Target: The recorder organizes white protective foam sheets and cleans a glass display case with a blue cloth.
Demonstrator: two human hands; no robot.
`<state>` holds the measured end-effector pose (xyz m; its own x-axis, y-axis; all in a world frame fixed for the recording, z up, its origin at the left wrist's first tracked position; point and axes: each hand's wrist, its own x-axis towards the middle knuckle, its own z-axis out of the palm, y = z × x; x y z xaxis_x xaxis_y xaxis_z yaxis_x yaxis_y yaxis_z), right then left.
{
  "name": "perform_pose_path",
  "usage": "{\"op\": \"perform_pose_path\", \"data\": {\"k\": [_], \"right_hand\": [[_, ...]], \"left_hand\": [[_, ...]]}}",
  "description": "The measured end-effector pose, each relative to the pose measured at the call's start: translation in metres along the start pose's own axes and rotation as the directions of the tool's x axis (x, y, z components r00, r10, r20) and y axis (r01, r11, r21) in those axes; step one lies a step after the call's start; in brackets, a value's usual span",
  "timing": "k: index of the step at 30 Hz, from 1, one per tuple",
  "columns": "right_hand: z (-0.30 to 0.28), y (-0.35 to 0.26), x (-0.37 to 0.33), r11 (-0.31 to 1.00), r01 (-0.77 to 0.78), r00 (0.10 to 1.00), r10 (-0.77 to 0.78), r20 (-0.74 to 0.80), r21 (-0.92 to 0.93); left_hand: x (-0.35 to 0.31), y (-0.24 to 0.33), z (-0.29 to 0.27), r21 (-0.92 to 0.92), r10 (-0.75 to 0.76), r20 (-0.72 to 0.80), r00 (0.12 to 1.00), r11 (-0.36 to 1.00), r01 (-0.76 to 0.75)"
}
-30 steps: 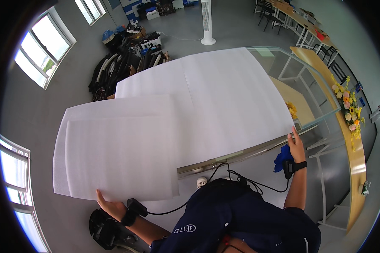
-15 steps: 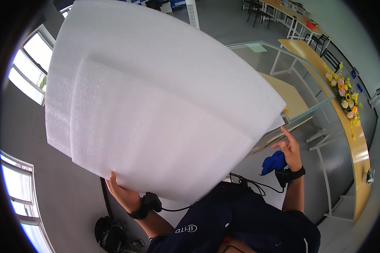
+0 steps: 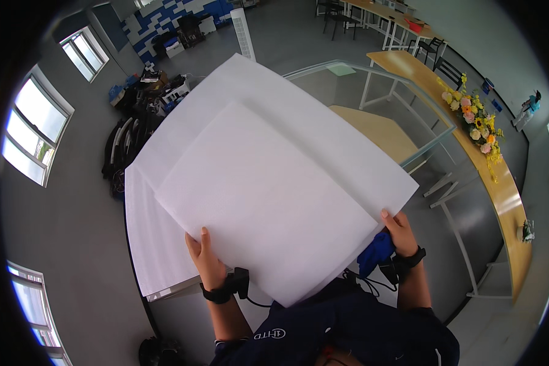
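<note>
A large white foam sheet (image 3: 268,201), folded over into layers, spans the space in front of me. My left hand (image 3: 207,262) grips its near-left edge, thumb on top and fingers partly hidden underneath. At the right edge, my right hand (image 3: 400,233) holds the sheet with the thumb on top; its other fingers are mostly out of sight. A crumpled blue cloth (image 3: 375,253) hangs at that same hand, below the sheet's edge. Beneath the sheet, at the left, shows a white-covered table (image 3: 155,244). Black bands with small boxes and cables sit on both wrists.
A glass-topped table (image 3: 436,141) with a metal frame stands ahead on the right. Beyond it runs a long wooden counter (image 3: 500,201) with a flower arrangement (image 3: 476,122). Piled bags and boxes (image 3: 134,128) lie at the far left. A dark bag (image 3: 158,352) rests on the floor nearby.
The foam sheet has come down and lies flatter, uncovering the white-covered table and the clutter at left. My right hand has closed on its edge; my left hand has shifted right.
</note>
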<state>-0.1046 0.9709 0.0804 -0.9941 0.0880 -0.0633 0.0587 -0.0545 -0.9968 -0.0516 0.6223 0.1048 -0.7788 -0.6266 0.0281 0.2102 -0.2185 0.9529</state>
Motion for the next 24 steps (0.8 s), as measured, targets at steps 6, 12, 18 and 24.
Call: {"op": "perform_pose_path", "data": {"k": [6, 12, 18, 24], "right_hand": [[0.006, 0.007, 0.006, 0.966, 0.079, 0.982, -0.032, 0.186, -0.247], [0.017, 0.010, 0.012, 0.987, 0.052, 0.987, -0.028, 0.156, -0.154], [0.025, 0.011, 0.021, 0.991, -0.081, 0.995, 0.074, 0.066, 0.110], [-0.021, -0.007, 0.056, 0.931, -0.062, 0.986, 0.114, -0.123, 0.361]], "left_hand": [[0.015, -0.012, -0.001, 0.492, 0.328, 0.165, 0.930, 0.790, -0.366], [0.026, -0.017, -0.006, 0.630, 0.205, 0.063, 0.977, 0.751, -0.198], [0.042, -0.018, -0.017, 0.238, -0.183, 0.063, 0.981, 0.957, 0.163], [0.039, -0.010, -0.031, 0.301, 0.191, -0.075, 0.979, 0.940, -0.161]]}}
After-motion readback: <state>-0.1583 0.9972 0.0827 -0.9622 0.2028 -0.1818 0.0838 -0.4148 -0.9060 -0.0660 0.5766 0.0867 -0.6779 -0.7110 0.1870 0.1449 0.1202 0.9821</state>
